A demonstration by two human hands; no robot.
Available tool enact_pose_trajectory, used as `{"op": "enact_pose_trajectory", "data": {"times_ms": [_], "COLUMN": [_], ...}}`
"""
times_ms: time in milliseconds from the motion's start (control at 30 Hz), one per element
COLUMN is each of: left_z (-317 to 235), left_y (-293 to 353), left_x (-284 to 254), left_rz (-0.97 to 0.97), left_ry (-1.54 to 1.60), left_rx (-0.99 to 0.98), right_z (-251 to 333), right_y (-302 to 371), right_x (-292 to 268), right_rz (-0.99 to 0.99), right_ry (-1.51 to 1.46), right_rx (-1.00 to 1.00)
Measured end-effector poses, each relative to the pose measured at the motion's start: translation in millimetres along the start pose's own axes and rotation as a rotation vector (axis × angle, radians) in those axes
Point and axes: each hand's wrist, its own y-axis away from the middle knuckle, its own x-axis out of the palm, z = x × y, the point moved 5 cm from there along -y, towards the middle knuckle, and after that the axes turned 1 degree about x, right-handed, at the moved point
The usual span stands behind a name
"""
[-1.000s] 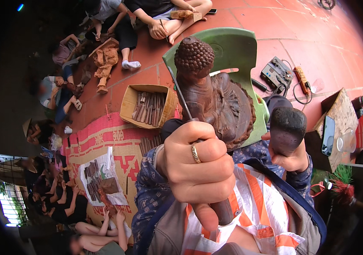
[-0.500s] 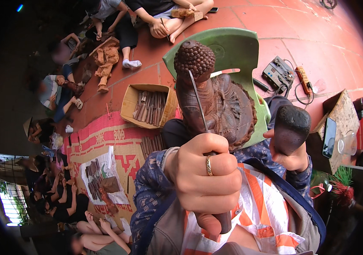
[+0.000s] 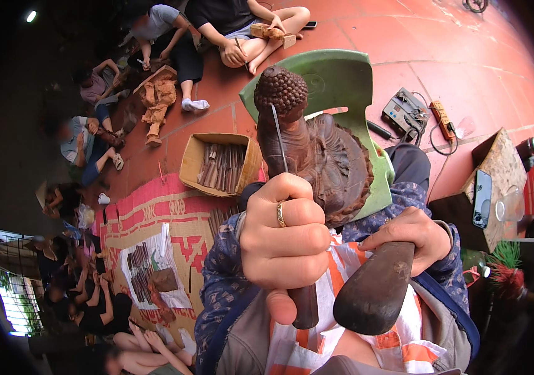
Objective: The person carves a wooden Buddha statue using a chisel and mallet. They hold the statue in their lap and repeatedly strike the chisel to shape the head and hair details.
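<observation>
A dark carved wooden statue [image 3: 332, 165], with a knobbed head and seated body, rests against a green plastic chair [image 3: 345, 72] in front of me. My left hand [image 3: 287, 234], wearing a ring, is closed around a chisel [image 3: 305, 307]. Its thin blade points away from me, the tip appearing at the statue's head near the cheek; whether it touches the wood I cannot tell. My right hand [image 3: 418, 236] grips a dark wooden mallet [image 3: 374, 289]. The mallet's broad rounded end hangs toward me, just right of the chisel handle's butt and apart from it.
A cardboard box [image 3: 251, 164] of chisels stands left of the statue. More tools lie on paper on a patterned mat [image 3: 145, 203]. An electrical box [image 3: 404, 109], a power strip [image 3: 443, 119] and a phone [image 3: 482, 199] are at right. Several people sit at the left and far side.
The mallet has swung from raised beside the statue down toward me, its head now low near the chisel's butt. My left hand and chisel have shifted slightly left.
</observation>
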Motion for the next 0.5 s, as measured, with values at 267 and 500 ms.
{"op": "enact_pose_trajectory", "data": {"times_ms": [267,500], "left_z": [6.8,6.8], "left_y": [-4.1,-2.9], "left_x": [-9.9,-13.4], "left_rz": [-0.013,-0.075], "left_ry": [0.079,0.124], "left_rx": [-0.01,0.002], "right_z": [19.7,22.8], "right_y": [-20.2,-21.2], "right_x": [39.4,59.0], "right_rz": [0.332,0.265], "right_ry": [-0.027,-0.133], "right_rx": [0.001,-0.067]}}
